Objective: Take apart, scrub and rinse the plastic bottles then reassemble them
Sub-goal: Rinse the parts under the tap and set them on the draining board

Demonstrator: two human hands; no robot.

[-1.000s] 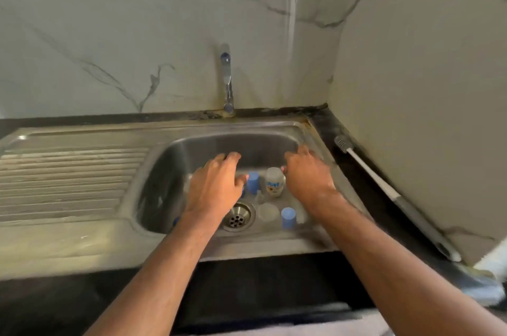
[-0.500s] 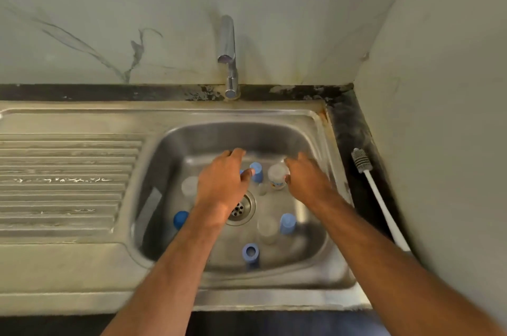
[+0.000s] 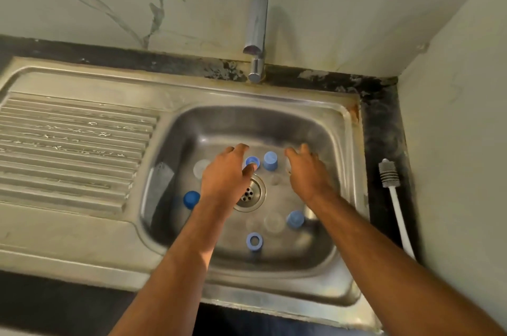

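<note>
Several small clear plastic bottles and blue caps lie scattered in the steel sink (image 3: 340, 171). My left hand (image 3: 225, 179) hovers over the basin floor with spread fingers, its thumb touching a blue ring cap (image 3: 251, 161). A blue cap (image 3: 270, 160) stands between my hands. My right hand (image 3: 307, 171) reaches palm down over the spot right of it; whatever lies beneath is hidden. More blue caps sit at the left (image 3: 191, 198), right (image 3: 295, 219) and front (image 3: 254, 241). A clear bottle (image 3: 201, 168) stands left of my left hand, another (image 3: 273, 221) near the front.
A drain (image 3: 251, 194) sits mid-basin, and the tap (image 3: 256, 33), with no water running, stands behind the sink. A white-handled bottle brush (image 3: 391, 179) lies on the dark counter at the right wall. The ribbed drainboard (image 3: 68, 149) spreads to the left.
The view tilted down, showing more of the basin. Both hands moved a little further into it; the labelled bottle beside my right hand is now covered by that hand.
</note>
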